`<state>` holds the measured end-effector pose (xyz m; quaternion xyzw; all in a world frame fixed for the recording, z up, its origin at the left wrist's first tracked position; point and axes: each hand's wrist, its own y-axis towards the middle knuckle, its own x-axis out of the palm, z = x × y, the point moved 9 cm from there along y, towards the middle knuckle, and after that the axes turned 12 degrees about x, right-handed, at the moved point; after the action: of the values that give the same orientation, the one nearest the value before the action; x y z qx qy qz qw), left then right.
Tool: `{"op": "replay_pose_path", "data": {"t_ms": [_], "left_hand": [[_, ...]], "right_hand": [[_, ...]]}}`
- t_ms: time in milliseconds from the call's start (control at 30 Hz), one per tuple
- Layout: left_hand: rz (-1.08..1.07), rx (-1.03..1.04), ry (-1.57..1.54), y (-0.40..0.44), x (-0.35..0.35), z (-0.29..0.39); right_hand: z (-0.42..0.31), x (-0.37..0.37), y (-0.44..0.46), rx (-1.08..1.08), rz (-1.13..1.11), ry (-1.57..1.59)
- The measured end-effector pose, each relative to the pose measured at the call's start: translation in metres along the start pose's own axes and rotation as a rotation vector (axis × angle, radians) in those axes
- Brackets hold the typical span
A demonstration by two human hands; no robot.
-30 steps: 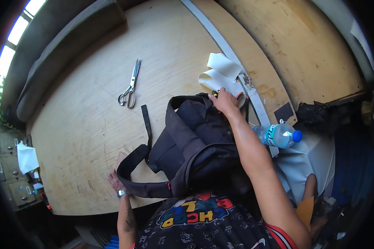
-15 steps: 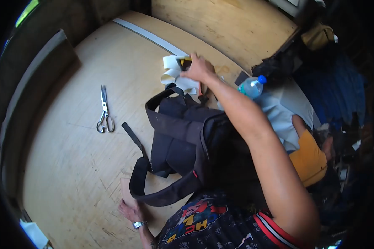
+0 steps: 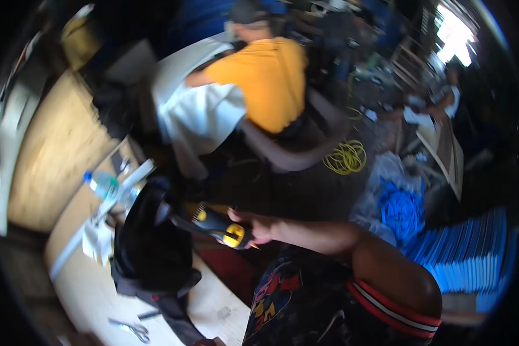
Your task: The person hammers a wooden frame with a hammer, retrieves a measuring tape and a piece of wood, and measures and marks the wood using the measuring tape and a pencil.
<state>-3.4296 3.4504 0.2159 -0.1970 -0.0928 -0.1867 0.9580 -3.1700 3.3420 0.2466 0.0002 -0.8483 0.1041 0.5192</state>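
My right hand (image 3: 260, 228) is closed round a black-and-yellow hand tool (image 3: 220, 226) with a ridged end, held off the table's right edge; blur hides its exact kind. Beside it, to the left, the black backpack (image 3: 150, 242) lies on the wooden table (image 3: 86, 294), its strap (image 3: 179, 323) trailing toward the bottom edge. Only a skin-coloured sliver of what may be my left hand (image 3: 216, 342) shows near that strap, with the fingers hidden. Metal scissors (image 3: 130, 330) lie on the table at the lower left.
On the table past the backpack are a water bottle (image 3: 102, 184) and white strip material (image 3: 98, 239). A person in an orange shirt (image 3: 259, 83) sits ahead with pale cloth (image 3: 205, 115). Yellow cable (image 3: 346, 157), blue strips (image 3: 401, 205) and stacked blue sheets (image 3: 461, 254) lie to the right.
The view has swung right. My right hand has taken the black-and-yellow tool from beside the white strip and carried it past the backpack toward my body. My left hand has nearly left view.
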Motion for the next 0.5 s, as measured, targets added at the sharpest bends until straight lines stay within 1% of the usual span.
{"op": "replay_pose_path", "data": {"t_ms": [33,67,100,133,167,200,233,267,300,333,367,400,433,467,500], "left_hand": [[-0.092,-0.06,-0.069,-0.004,0.039,-0.003],[-0.151,-0.212,-0.302,-0.017,0.075,-0.009],[-0.098,-0.502,-0.77,-0.041,0.122,-0.018],[0.029,-0.818,-1.148,-0.07,0.166,-0.028],[0.037,-1.004,-1.207,-0.095,0.208,-0.043],[0.004,-1.126,-1.176,-0.116,0.246,-0.065],[-0.406,-0.903,-0.719,-0.113,0.277,-0.101],[-0.767,-0.629,-0.268,-0.119,0.31,-0.133],[-1.08,-0.302,0.178,-0.138,0.348,-0.157],[-1.231,-0.203,0.306,-0.178,0.401,-0.186],[-1.299,-0.23,0.378,-0.214,0.438,-0.216],[-1.37,-0.253,0.45,-0.25,0.474,-0.246],[-1.369,-0.4,0.44,-0.281,0.501,-0.281],[-1.432,-0.251,0.704,-0.313,0.532,-0.297],[-1.464,-0.163,0.825,-0.332,0.559,-0.314]], "right_hand": [[0.007,-0.015,-0.042,-0.002,0.001,0.052],[0.003,-0.03,-0.088,-0.1,0.173,0.051],[0.0,-0.047,-0.133,-0.19,0.32,0.057],[0.0,-0.056,-0.178,-0.24,0.342,0.07],[0.0,-0.071,-0.227,-0.321,0.454,0.099],[0.003,-0.087,-0.275,-0.396,0.562,0.128],[0.005,-0.104,-0.325,-0.462,0.672,0.149],[0.009,-0.116,-0.367,-0.482,0.688,0.149],[0.012,-0.136,-0.415,-0.525,0.824,0.109],[0.014,-0.16,-0.466,-0.57,0.964,0.061],[0.022,-0.176,-0.506,-0.607,1.094,0.032],[0.033,-0.19,-0.534,-0.619,1.1,0.042],[0.042,-0.204,-0.57,-0.619,1.265,-0.04],[0.043,-0.216,-0.605,-0.617,1.433,-0.128],[0.033,-0.223,-0.643,-0.613,1.603,-0.223]]}}
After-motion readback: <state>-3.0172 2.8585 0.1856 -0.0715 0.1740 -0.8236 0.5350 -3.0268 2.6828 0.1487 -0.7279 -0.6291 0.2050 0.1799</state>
